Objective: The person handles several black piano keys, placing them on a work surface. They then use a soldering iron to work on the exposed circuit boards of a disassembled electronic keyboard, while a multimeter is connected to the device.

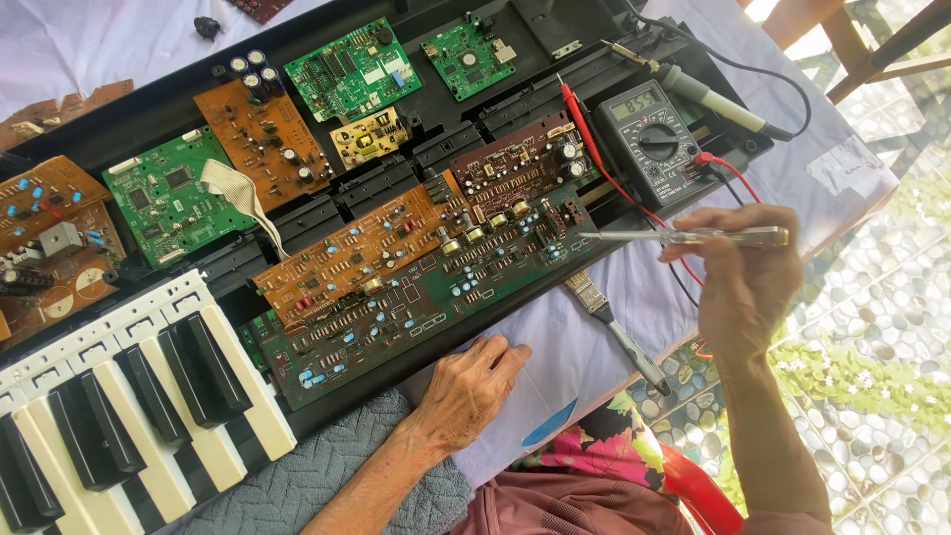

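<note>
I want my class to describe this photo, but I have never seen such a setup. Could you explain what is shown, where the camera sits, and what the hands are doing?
The camera is worn on a person's head and looks down at their two bare hands. On the cloth-covered table lies an opened electronic keyboard with many circuit boards exposed, the largest a long green board. Beside them sit a multimeter with red leads, a soldering iron and a small brush. The right hand holds a clear-handled screwdriver pointing toward the boards. The left hand rests on the table edge, holding nothing.
</note>
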